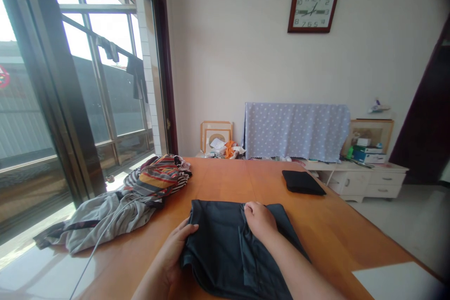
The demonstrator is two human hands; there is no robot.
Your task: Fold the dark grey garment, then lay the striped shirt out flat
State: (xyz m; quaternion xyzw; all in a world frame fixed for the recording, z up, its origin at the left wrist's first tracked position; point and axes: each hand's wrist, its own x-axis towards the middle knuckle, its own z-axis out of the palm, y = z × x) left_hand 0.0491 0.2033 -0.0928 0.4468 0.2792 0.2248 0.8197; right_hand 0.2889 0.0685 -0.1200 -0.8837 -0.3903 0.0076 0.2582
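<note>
A pair of dark trousers (pixel 221 248), partly folded, lies on the wooden table (pixel 228 178) right in front of me. At its left edge my left hand (pixel 177 243) grips the cloth, thumb on top and the other fingers largely hidden. My right hand (pixel 260 220) is closed on the cloth near the far edge, right of the middle; its fingertips are out of sight. A loose flap of fabric runs down from there toward me. Farther off to the right lies a neatly folded black garment (pixel 303 183), touched by neither hand.
A heap of clothes, with a striped garment (pixel 158 176) and a grey one (pixel 105 218), covers the table's left side. A thin cord (pixel 94 248) runs from it toward me. White paper (pixel 401 281) lies at the right front corner. A cabinet (pixel 365 183) stands beyond.
</note>
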